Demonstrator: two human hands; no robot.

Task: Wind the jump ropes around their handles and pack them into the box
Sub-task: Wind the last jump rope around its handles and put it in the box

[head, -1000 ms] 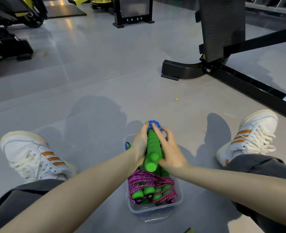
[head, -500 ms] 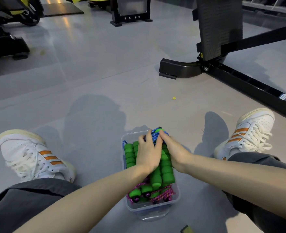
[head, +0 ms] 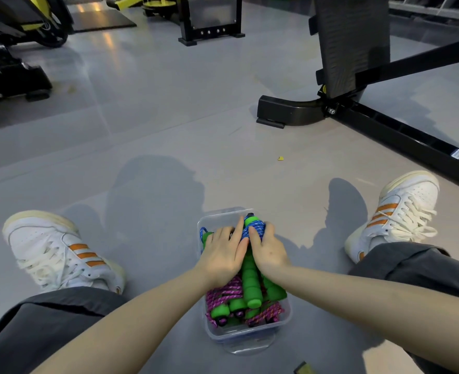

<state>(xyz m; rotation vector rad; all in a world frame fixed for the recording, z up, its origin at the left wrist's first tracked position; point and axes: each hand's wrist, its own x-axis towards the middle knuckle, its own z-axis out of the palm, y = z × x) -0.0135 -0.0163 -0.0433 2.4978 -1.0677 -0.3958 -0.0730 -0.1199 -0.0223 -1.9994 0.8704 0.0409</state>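
A clear plastic box [head: 282,317] stands on the floor between my legs. It holds several wound jump ropes with green foam handles; pink rope bundles [head: 223,294] lie at its near end. On top lies a blue jump rope [head: 254,229], its cord wound round the far end of its green handles [head: 250,279]. My left hand [head: 221,253] lies flat over the pile's left side, with its fingers against the blue winding. Curled over that winding from the right is my right hand [head: 269,251]. Both hands hide the middle of the pile.
My white shoes [head: 58,252] [head: 401,214] flank the box on the grey gym floor. A black machine's base [head: 290,114] and long rail [head: 411,141] stand ahead on the right. More gym machines [head: 10,76] stand at the far left. A small dark object [head: 304,368] lies near the bottom edge.
The blue-wound rope was tilted up above the box and now lies down on the pile inside it. Both hands slid toward its far, rope-wound end.
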